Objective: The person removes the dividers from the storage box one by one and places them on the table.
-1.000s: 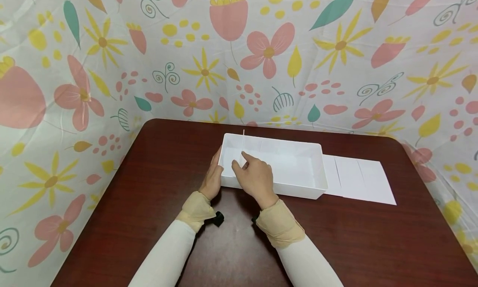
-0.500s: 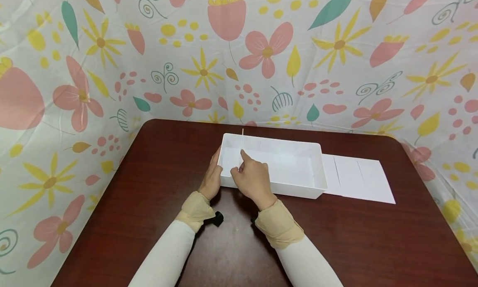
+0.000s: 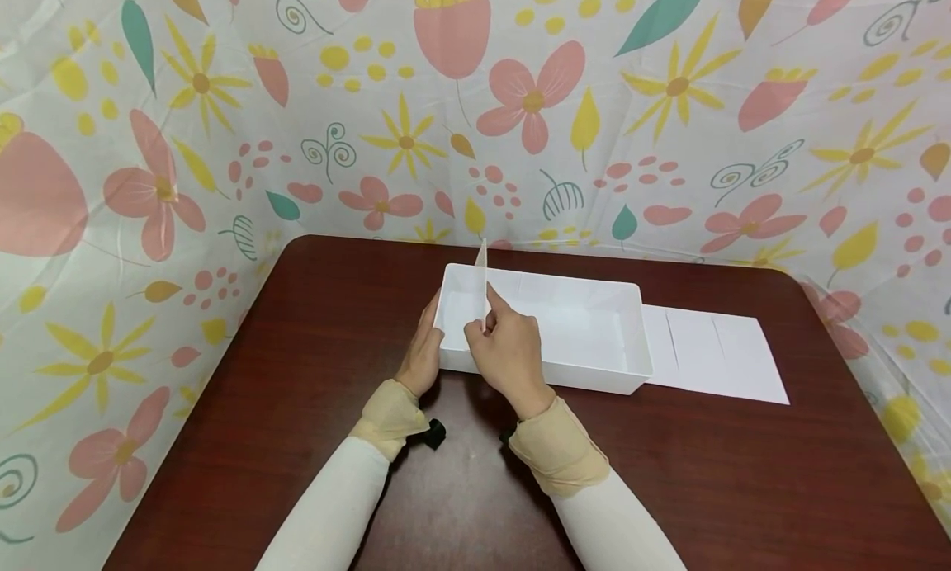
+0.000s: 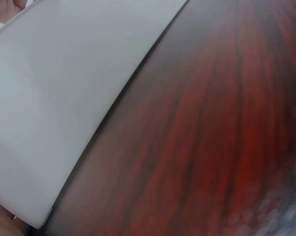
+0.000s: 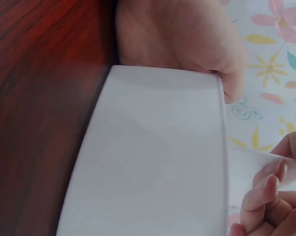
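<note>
A shallow white rectangular box (image 3: 590,375) lies across the table. My left hand (image 3: 421,352) rests against its left end, fingers straight along the outside and thumb at the near corner of the rim. My right hand (image 3: 508,348) is over the box's left part, pinching a thin whitish panel (image 3: 481,276) between thumb and index finger. The panel stands upright across the box, its top above the far rim. In the right wrist view the panel (image 5: 243,169) shows beyond the box wall (image 5: 152,157), between the right fingers. The panel's lower part is hidden behind the right hand.
Flat white sheets (image 3: 713,352) lie at the box's right end, partly side by side. The dark reddish wooden table (image 3: 319,323) extends around the box. A flower-printed cloth (image 3: 520,175) hangs behind and at the left of the table.
My right thumb and index finger were spread around the panel and now pinch it. The panel has risen, with more of its face showing above the rim. My left hand and the box stay put.
</note>
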`<state>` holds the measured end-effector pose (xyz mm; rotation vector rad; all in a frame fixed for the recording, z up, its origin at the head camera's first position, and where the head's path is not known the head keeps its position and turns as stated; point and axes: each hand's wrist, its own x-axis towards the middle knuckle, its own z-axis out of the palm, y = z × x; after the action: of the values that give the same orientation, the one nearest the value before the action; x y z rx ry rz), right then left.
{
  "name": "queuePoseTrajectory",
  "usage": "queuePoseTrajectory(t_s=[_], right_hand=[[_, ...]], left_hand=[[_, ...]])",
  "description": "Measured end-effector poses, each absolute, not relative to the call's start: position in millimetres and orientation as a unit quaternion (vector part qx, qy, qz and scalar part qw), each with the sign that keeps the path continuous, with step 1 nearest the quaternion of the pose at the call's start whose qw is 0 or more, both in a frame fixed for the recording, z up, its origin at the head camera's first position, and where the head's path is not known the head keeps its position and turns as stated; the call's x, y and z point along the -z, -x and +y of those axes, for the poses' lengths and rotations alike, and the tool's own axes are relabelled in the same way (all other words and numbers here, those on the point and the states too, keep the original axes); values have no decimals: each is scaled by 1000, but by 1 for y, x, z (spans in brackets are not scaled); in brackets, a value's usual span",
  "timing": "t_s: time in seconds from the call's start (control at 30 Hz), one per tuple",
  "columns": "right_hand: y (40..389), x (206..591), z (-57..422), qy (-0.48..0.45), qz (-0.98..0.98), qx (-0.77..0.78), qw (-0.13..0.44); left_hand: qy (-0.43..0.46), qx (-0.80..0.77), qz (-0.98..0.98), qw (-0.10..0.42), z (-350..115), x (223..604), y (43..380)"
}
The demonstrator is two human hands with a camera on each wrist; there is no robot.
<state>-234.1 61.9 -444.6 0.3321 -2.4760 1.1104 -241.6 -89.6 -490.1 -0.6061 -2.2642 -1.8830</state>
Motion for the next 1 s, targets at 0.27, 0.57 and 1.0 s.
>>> queuePoseTrajectory(t_s=[0.27, 0.57, 1.0], right_hand=[[232, 438, 68, -115, -874, -425, 206], [235, 430, 80, -106, -868, -439, 206], [224, 427, 101, -62, -884, -441, 145]], left_hand=[[195, 619, -758, 65, -89, 489, 241], [198, 618, -758, 68, -89, 488, 242], [186, 616, -763, 60, -91, 491, 242]])
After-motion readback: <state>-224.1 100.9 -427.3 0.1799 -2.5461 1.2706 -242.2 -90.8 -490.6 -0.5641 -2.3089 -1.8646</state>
